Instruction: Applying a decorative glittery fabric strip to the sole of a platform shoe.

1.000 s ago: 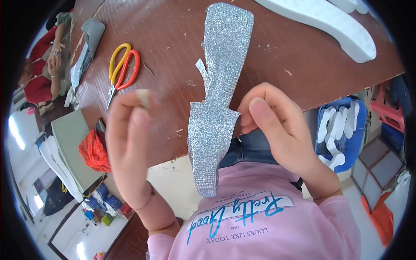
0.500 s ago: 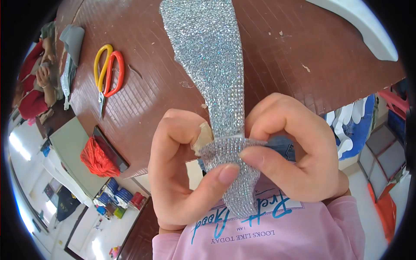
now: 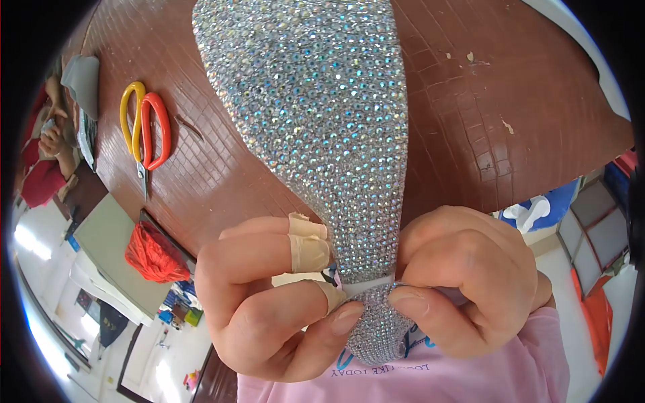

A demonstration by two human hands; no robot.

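Head camera view shows me a person who works with two bare hands at a brown table (image 3: 463, 114). One silver piece covered with small shining stones (image 3: 329, 121) lies before the body; its wide part goes from the upper edge of the view, over the table, down to the hands, where it becomes narrow. At this narrow place a white band (image 3: 366, 287) crosses, and below it a smaller stone-covered portion (image 3: 376, 336) hangs before the pink shirt (image 3: 470, 376).

The left hand (image 3: 248, 322) pinches the left edge of this lower portion between thumb and forefinger, just beside the band. Its other visible fingers are bent and close together, and pale yellowish covers (image 3: 309, 254) sit on several fingertips. The right hand (image 3: 470, 282) presses its thumb on the right edge of the same portion; its fingers are curled, but their tips are hidden, so I cannot tell exactly what they touch.

On the table, to the left, scissors (image 3: 146, 138) with one yellow and one red handle lie apart from the hands. Nearer to the body is a crumpled red bag (image 3: 156, 252). At the right, white pieces (image 3: 529, 213) lie in a blue container (image 3: 561, 208).
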